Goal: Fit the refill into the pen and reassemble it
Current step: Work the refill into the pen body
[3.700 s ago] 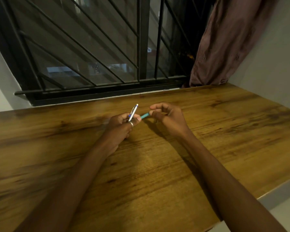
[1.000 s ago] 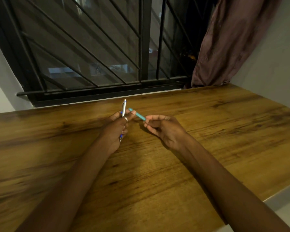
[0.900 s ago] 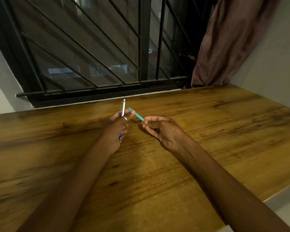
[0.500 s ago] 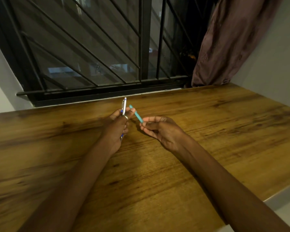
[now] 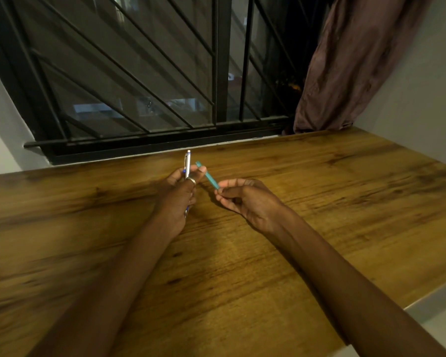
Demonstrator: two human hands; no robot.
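My left hand [image 5: 178, 194] is closed around a silver pen body [image 5: 187, 163], which stands nearly upright with its white tip pointing up. A blue bit of the pen [image 5: 186, 210] shows below my palm. My right hand [image 5: 247, 200] pinches the lower end of a short teal pen piece [image 5: 208, 175] between its fingertips. The teal piece slants up and left, and its upper end rests against my left fingertips beside the silver body. Both hands hover just above the wooden table [image 5: 242, 266]. Whether the teal piece touches the silver body is hidden by my fingers.
A barred black window [image 5: 139, 86] runs along the table's far edge. A brown curtain [image 5: 345, 68] hangs at the back right beside a grey wall. The table's front right edge [image 5: 422, 297] drops off to a pale floor.
The teal piece has tilted steeper, and its upper end has come in against my left fingertips. My right hand shifted slightly left. The silver body stays upright in my left hand.
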